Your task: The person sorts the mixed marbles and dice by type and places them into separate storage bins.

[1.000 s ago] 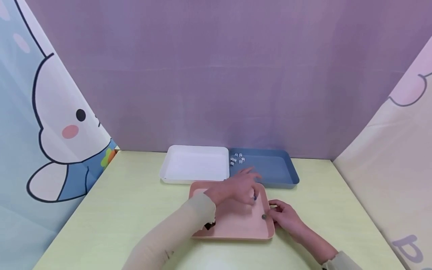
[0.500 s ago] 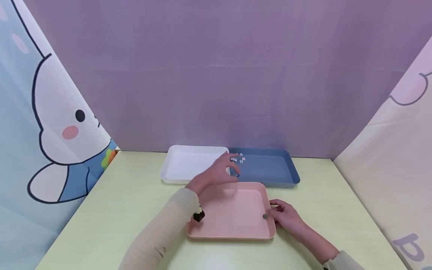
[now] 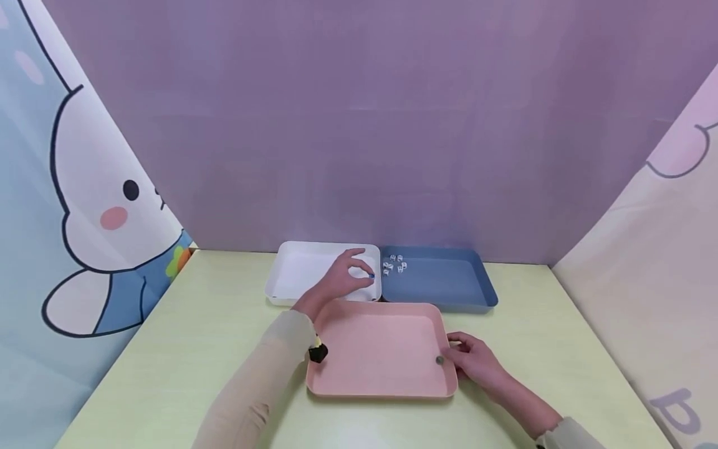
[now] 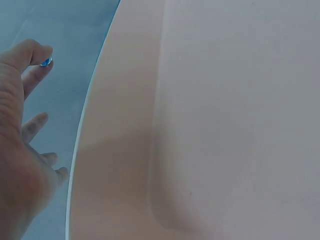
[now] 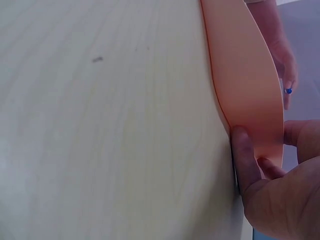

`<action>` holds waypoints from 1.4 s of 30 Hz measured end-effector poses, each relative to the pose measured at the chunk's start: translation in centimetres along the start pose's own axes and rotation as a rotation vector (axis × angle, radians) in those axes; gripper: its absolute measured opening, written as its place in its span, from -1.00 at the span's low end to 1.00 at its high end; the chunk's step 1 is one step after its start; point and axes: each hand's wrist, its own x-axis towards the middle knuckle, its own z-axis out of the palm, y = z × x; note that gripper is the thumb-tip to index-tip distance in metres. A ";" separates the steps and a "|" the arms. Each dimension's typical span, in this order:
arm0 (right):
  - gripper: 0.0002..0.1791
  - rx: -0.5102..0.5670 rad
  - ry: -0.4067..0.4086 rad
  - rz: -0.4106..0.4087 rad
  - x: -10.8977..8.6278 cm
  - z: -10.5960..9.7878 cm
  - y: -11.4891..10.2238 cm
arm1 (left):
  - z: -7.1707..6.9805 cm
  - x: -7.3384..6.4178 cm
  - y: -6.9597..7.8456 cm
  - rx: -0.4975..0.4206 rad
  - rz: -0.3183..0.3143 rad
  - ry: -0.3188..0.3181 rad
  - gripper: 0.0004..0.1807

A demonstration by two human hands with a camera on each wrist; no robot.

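Observation:
My left hand pinches a small, clear blue glass marble between thumb and index finger, the other fingers spread. It is over the right side of the white tray, close to the edge of the blue tray. Near me lies the pink tray. At its right side my right hand grips the rim, thumb and fingers on either side of the wall, as the right wrist view shows. A dark greenish marble sits inside the pink tray beside that hand.
Several white dice lie in the left part of the blue tray. White and blue trays stand side by side behind the pink one, on a pale wood table. A purple cloth hangs behind, with printed curtains at both sides.
My left hand has lifted the blue marble out of the pink tray and carried it left and away from me, over the white tray. The right hand has stayed on the pink rim.

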 end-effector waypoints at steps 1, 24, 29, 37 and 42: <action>-0.55 0.002 -0.002 0.004 -0.1 0.0 0.1 | 0.1 0.0 -0.1 -0.008 -0.007 -0.005 -0.90; -0.55 0.035 -0.045 -0.012 0.4 -0.1 0.6 | 0.9 1.0 -0.2 -0.010 -0.076 -0.048 -0.81; -0.55 0.031 -0.039 -0.032 0.5 -0.4 0.5 | 1.2 1.2 -0.2 -0.011 -0.091 -0.045 -0.81; -0.56 0.011 -0.014 -0.034 0.4 -0.8 0.0 | 1.3 1.8 0.1 0.023 -0.030 -0.026 -0.88; -0.56 0.006 -0.003 -0.031 0.3 -0.8 -0.1 | 1.1 1.7 0.7 0.046 -0.029 -0.045 -0.90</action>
